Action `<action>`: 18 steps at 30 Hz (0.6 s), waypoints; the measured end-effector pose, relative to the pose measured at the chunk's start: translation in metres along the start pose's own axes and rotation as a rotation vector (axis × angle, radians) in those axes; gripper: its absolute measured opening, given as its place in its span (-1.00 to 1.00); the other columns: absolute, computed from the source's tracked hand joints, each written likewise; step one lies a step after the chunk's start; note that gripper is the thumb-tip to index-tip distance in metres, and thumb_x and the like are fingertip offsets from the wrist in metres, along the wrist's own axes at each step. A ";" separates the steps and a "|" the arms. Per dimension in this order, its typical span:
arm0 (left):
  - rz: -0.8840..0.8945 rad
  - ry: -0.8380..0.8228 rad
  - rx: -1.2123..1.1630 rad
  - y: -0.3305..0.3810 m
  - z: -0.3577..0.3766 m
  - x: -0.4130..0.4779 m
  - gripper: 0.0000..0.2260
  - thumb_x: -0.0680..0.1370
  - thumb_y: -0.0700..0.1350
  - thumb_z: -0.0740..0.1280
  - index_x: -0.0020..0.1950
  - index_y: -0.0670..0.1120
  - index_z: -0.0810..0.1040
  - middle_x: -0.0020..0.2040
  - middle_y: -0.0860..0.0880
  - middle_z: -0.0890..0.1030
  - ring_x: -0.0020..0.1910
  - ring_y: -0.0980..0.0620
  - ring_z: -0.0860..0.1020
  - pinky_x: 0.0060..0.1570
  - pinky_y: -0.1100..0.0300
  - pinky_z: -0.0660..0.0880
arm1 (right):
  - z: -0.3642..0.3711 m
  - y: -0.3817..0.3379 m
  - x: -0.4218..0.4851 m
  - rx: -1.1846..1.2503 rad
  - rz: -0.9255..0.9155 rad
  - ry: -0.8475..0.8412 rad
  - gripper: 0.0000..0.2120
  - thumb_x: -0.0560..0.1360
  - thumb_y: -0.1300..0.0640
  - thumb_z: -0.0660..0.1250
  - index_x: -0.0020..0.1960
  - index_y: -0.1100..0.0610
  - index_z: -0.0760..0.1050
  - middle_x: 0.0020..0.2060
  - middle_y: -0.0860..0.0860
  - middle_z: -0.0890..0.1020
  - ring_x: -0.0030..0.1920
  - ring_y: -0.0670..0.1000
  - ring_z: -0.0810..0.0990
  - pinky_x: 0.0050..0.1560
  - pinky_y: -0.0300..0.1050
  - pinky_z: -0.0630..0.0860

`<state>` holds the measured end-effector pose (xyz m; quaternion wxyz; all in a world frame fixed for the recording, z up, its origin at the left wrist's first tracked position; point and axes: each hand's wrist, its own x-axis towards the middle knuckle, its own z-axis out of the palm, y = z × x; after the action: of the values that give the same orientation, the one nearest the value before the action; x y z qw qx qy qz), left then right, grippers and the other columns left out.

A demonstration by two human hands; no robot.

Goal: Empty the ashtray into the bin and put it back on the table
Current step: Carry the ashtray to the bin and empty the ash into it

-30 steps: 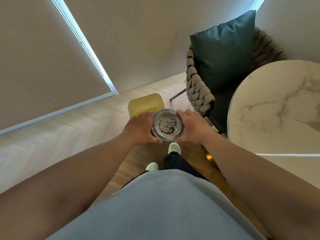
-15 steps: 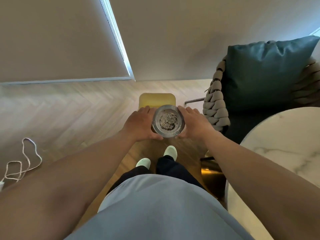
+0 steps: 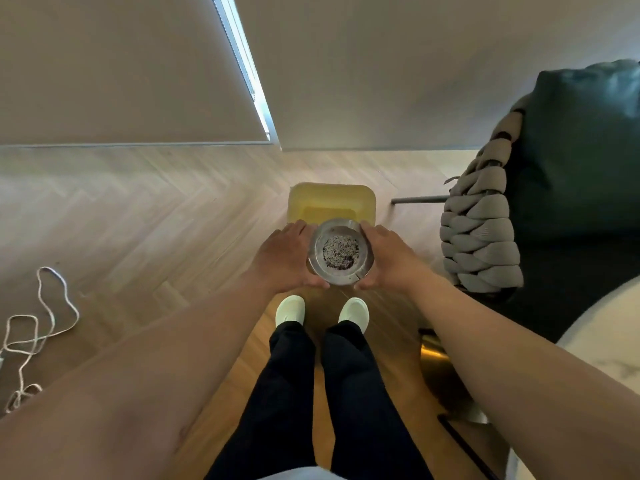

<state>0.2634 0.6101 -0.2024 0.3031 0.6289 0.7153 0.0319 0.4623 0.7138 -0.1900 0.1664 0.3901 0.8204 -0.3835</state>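
Holding the ashtray [image 3: 341,251] level, left hand [image 3: 284,257] and right hand [image 3: 388,258] each clamp a side, just short of the bin [image 3: 331,201]; carry it over the opening first; tip slowly so ash falls inside, not on the floor.

Herringbone wood floor [image 3: 145,209] across room. White cord [image 3: 38,327] lying in loose loops on floor at left. Roller blinds [image 3: 104,64] down over windows, bright strip of daylight between them. Chair [image 3: 481,237] at right, thick braided grey rope arm, dark green cushion [image 3: 581,140] propped against its back. Chair's thin metal leg [image 3: 419,199] on floor.
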 end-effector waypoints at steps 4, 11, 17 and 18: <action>0.022 -0.015 -0.031 -0.035 0.020 0.041 -0.06 0.12 0.37 0.52 0.36 -0.04 0.33 0.17 -0.01 0.47 0.13 -0.03 0.46 0.16 0.00 0.43 | 0.012 0.019 0.050 0.268 0.020 0.067 -0.46 0.45 0.03 0.49 0.37 0.04 0.39 0.13 0.03 0.56 0.01 -0.02 0.51 0.03 -0.12 0.45; 0.097 -0.005 -0.021 -0.084 0.060 0.108 -0.06 0.13 0.33 0.54 0.37 -0.07 0.33 0.21 -0.05 0.48 0.18 -0.06 0.45 0.18 -0.02 0.40 | 0.040 0.062 0.128 0.575 0.197 0.221 -0.66 0.62 0.31 0.18 0.34 0.15 0.53 -0.24 -0.16 0.57 -0.39 -0.27 0.56 -0.21 -0.28 0.54; 0.131 -0.004 -0.015 -0.115 0.098 0.152 -0.06 0.13 0.30 0.56 0.37 -0.08 0.32 0.21 -0.04 0.47 0.19 -0.06 0.44 0.20 0.00 0.40 | 0.066 0.098 0.181 0.742 0.270 0.282 -0.73 0.57 0.31 0.32 0.23 0.14 0.61 -0.23 0.07 0.63 -0.39 -0.09 0.65 -0.27 -0.14 0.65; 0.138 0.000 -0.018 -0.119 0.103 0.159 -0.06 0.13 0.30 0.56 0.37 -0.08 0.32 0.22 -0.04 0.47 0.20 -0.06 0.43 0.21 0.00 0.39 | 0.068 0.103 0.188 0.762 0.280 0.283 -0.74 0.56 0.32 0.33 0.21 0.13 0.62 -0.24 0.08 0.64 -0.37 -0.05 0.66 -0.26 -0.10 0.67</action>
<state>0.2040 0.6974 -0.3999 0.3056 0.6740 0.6699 0.0592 0.4192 0.8002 -0.3937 -0.0534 0.5798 0.5740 -0.5758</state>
